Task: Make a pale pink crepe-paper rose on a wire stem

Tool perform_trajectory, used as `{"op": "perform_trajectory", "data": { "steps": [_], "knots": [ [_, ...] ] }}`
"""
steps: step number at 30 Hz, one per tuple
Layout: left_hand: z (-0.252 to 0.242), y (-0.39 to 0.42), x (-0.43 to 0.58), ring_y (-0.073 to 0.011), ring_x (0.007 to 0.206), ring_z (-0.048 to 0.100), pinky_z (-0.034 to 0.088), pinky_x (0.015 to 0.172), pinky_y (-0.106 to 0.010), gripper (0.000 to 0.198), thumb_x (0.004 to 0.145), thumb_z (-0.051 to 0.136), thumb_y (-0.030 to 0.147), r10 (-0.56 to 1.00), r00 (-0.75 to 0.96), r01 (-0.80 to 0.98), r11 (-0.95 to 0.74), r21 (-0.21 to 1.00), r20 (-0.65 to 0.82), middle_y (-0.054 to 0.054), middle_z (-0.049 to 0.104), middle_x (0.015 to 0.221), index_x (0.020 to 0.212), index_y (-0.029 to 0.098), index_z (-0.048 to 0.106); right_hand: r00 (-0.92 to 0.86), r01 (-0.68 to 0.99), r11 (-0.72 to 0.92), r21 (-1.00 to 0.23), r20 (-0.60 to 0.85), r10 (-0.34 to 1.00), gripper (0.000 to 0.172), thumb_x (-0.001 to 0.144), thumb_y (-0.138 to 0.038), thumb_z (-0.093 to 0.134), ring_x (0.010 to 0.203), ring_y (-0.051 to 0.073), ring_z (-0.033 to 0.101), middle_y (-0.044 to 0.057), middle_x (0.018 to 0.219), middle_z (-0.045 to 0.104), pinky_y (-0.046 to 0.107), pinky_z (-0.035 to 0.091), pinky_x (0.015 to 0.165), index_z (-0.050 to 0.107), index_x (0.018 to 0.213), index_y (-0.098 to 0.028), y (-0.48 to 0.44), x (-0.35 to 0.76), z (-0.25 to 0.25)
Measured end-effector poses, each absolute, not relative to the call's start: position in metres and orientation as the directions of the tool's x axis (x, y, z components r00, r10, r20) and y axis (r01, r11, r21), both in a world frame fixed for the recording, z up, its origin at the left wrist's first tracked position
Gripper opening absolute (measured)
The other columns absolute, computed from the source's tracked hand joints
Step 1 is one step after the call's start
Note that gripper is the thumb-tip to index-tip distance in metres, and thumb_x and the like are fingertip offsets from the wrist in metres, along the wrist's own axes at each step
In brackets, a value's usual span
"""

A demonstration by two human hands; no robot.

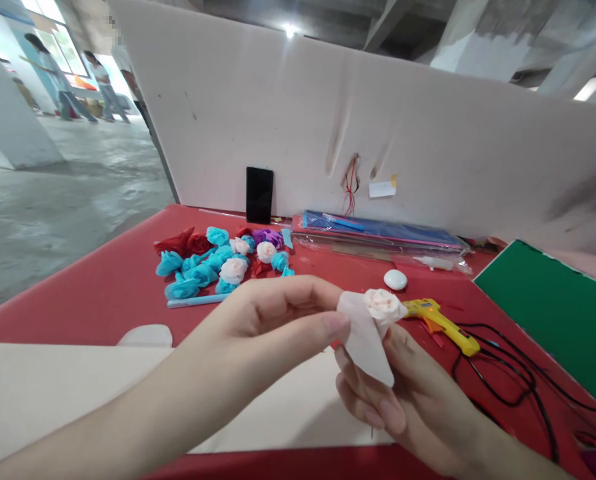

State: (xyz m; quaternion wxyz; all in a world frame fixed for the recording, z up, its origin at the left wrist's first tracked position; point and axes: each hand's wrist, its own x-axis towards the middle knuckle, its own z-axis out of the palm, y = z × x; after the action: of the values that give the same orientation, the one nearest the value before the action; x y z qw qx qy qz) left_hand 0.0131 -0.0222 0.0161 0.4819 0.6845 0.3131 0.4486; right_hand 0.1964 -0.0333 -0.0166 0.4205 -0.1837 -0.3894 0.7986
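Note:
Between my hands is a pale pink paper rose point(382, 305) with a loose petal strip point(365, 340) hanging from its left side. My left hand point(288, 320) pinches the strip's outer edge between thumb and fingers. From below, my right hand point(403, 387) grips the base of the rose, its fingers curled behind the strip; the base itself is mostly hidden. A yellow hot glue gun point(443, 323) lies to the right of the rose. Beneath my hands is a cream-coloured sheet point(273, 413) on the red table.
Finished blue, red, purple and pink paper flowers point(203, 270) are heaped at the left. A phone point(259, 195) leans on the white partition point(258, 100). Wrapped paper sheets point(378, 233), a white oval object point(395, 280), a green board point(553, 320) and black cable point(523, 380) lie around.

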Motion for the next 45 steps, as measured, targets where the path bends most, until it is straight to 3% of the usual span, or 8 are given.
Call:
{"op": "perform_trajectory", "data": {
  "steps": [3, 8, 12, 15, 24, 28, 36, 45],
  "knots": [
    [0.015, -0.022, 0.011, -0.027, 0.088, 0.074, 0.062, 0.077, -0.037, 0.02, 0.092, 0.07, 0.043, 0.81, 0.319, 0.152, -0.557, 0.816, 0.493, -0.003, 0.073, 0.075, 0.092, 0.022, 0.07, -0.59, -0.528, -0.379, -0.76, 0.007, 0.808, 0.043, 0.087, -0.054, 0.078, 0.041, 0.005, 0.021, -0.01, 0.043, 0.038, 0.018, 0.033, 0.049, 0.065, 0.071, -0.017, -0.032, 0.196, -0.013],
    [0.016, -0.022, 0.009, -0.0242, 0.085, 0.071, 0.059, 0.073, -0.034, 0.019, 0.095, 0.067, 0.042, 0.774, 0.288, 0.211, -0.626, 0.751, 0.564, -0.002, 0.07, 0.074, 0.091, 0.023, 0.067, -0.615, -0.527, -0.423, -0.737, -0.013, 0.788, 0.04, 0.087, -0.053, 0.079, 0.041, 0.006, 0.023, -0.011, 0.045, 0.032, 0.018, 0.031, 0.047, 0.063, 0.072, -0.018, -0.032, 0.194, -0.011],
    [0.017, -0.023, 0.006, -0.0184, 0.079, 0.069, 0.055, 0.066, -0.028, 0.011, 0.098, 0.062, 0.029, 0.747, 0.256, 0.25, -0.664, 0.704, 0.613, 0.001, 0.069, 0.077, 0.088, 0.024, 0.064, -0.658, -0.528, -0.439, -0.727, 0.024, 0.752, 0.04, 0.089, -0.051, 0.076, 0.041, 0.007, 0.02, -0.011, 0.043, 0.031, 0.018, 0.025, 0.043, 0.063, 0.071, -0.019, -0.033, 0.196, -0.015],
    [0.018, -0.024, 0.003, -0.0124, 0.074, 0.066, 0.052, 0.063, -0.023, 0.014, 0.094, 0.061, 0.012, 0.634, 0.243, 0.292, -0.77, 0.568, 0.734, 0.003, 0.069, 0.077, 0.085, 0.022, 0.063, -0.663, -0.517, -0.452, -0.727, 0.006, 0.749, 0.039, 0.089, -0.05, 0.077, 0.042, 0.006, 0.02, -0.011, 0.045, 0.033, 0.018, 0.027, 0.045, 0.062, 0.073, -0.018, -0.034, 0.196, -0.017],
    [0.022, -0.019, 0.007, -0.012, 0.068, 0.063, 0.052, 0.071, -0.031, 0.016, 0.087, 0.077, 0.015, 0.392, 0.262, 0.414, -0.871, 0.264, 0.882, 0.005, 0.069, 0.072, 0.079, 0.021, 0.065, -0.637, -0.511, -0.443, -0.737, -0.022, 0.771, 0.042, 0.093, -0.045, 0.075, 0.046, 0.005, 0.026, -0.01, 0.048, 0.034, 0.017, 0.029, 0.05, 0.057, 0.067, -0.017, -0.037, 0.195, -0.017],
    [0.02, -0.02, 0.009, -0.0126, 0.067, 0.064, 0.05, 0.093, -0.035, 0.016, 0.084, 0.079, 0.015, 0.348, 0.326, 0.475, -0.864, 0.166, 0.879, 0.007, 0.072, 0.07, 0.078, 0.022, 0.067, -0.624, -0.498, -0.446, -0.744, -0.05, 0.78, 0.04, 0.092, -0.045, 0.077, 0.046, 0.005, 0.027, -0.01, 0.048, 0.037, 0.017, 0.029, 0.05, 0.059, 0.069, -0.017, -0.038, 0.195, -0.02],
    [0.018, -0.023, 0.009, -0.0132, 0.068, 0.066, 0.048, 0.108, -0.038, 0.016, 0.092, 0.073, 0.02, 0.308, 0.285, 0.531, -0.839, 0.118, 0.908, 0.008, 0.072, 0.072, 0.078, 0.024, 0.067, -0.636, -0.502, -0.411, -0.761, 0.003, 0.771, 0.042, 0.094, -0.046, 0.074, 0.041, 0.003, 0.026, -0.01, 0.046, 0.041, 0.018, 0.028, 0.049, 0.06, 0.068, -0.016, -0.037, 0.196, -0.023],
    [0.019, -0.025, 0.004, -0.0123, 0.072, 0.065, 0.046, 0.11, -0.032, 0.015, 0.088, 0.075, 0.014, 0.297, 0.32, 0.545, -0.835, 0.082, 0.9, 0.007, 0.071, 0.071, 0.077, 0.022, 0.067, -0.619, -0.48, -0.415, -0.773, -0.037, 0.785, 0.04, 0.092, -0.049, 0.075, 0.044, 0.005, 0.026, -0.009, 0.048, 0.043, 0.018, 0.027, 0.049, 0.064, 0.072, -0.017, -0.041, 0.198, -0.026]
  ]
}}
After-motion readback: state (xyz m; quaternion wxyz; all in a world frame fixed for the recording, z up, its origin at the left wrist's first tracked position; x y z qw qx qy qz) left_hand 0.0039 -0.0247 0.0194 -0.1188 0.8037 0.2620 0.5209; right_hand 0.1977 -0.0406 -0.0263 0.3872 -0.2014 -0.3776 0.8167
